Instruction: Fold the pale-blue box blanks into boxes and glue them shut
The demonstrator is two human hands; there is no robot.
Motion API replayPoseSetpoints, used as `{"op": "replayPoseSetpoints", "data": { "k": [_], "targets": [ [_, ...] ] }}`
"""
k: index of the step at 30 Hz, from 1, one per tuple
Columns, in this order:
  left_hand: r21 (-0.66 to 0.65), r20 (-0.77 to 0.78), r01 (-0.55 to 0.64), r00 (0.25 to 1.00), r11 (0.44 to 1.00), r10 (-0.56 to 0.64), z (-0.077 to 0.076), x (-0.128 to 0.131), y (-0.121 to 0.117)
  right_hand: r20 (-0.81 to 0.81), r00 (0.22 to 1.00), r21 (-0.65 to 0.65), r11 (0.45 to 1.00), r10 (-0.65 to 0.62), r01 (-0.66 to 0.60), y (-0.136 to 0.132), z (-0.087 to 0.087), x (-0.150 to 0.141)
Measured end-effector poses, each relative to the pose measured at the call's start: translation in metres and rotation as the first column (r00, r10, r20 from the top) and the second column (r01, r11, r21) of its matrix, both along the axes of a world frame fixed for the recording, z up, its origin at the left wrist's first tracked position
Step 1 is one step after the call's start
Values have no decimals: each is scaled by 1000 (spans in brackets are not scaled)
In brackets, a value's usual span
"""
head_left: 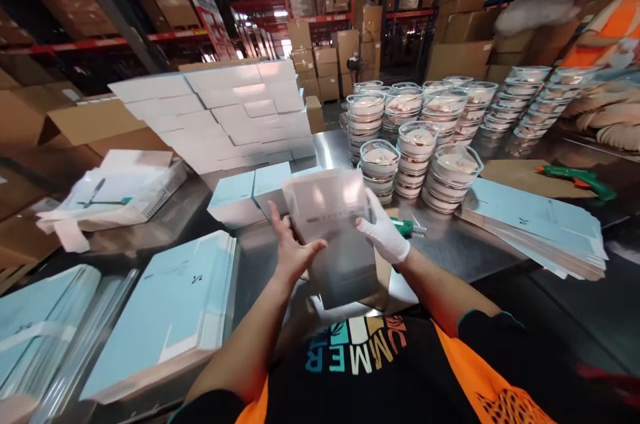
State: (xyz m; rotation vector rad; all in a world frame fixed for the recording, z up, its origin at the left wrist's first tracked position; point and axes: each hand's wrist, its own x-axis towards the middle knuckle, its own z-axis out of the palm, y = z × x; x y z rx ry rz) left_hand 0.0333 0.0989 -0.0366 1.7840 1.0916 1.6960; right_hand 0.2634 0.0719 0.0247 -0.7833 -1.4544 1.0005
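Note:
A greyish, semi-clear box-shaped package (333,231), blurred by motion, is tilted up in front of my chest between both hands. My left hand (293,247), bare, is at its left side, thumb across the front face and one finger sticking up past the edge. The remaining left fingers are partly hidden. In a white glove, my right hand (385,231) grips the right side with the thumb on the front. Just beyond the right hand, a green-handled tool (401,227) lies on the metal table (450,244). Light-blue boxes (250,191) stand behind the package.
White boxes (235,111) form a wall at the back. Stacked round lidded containers (417,137) stand right of it. Flat blue cartons lie left (170,297) and right (540,217). A green glue gun (580,179) rests on cardboard; a person in orange (610,31) is far right.

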Motion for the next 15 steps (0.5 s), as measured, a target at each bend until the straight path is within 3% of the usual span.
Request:
{"op": "replayPoseSetpoints", "data": {
  "k": [4, 6, 8, 10, 13, 15],
  "targets": [
    [195, -186, 36, 983, 980, 1, 6, -1, -12, -59, 997, -62, 997, 50, -54, 1, 11, 3],
    [224, -216, 58, 976, 973, -8, 10, -1, -19, -32, 998, -76, 996, -57, 55, 1, 8, -4],
    [270, -129, 4, 991, 963, 32, 9, 2, -25, -11, 970, -36, 969, -243, 242, 1, 2, -15],
    [330, -78, -63, 993, 942, 93, 4, 4, -33, -16, 937, 38, 936, -348, 349, 2, -2, -24],
    [399, -221, -61, 962, 915, 160, -8, 2, -42, -12, 961, 112, 954, -278, 277, 5, -2, -23],
    [419, -278, -67, 940, 906, 199, -11, -5, -46, 101, 967, 135, 966, -236, 221, 7, 2, -6]
  ]
}}
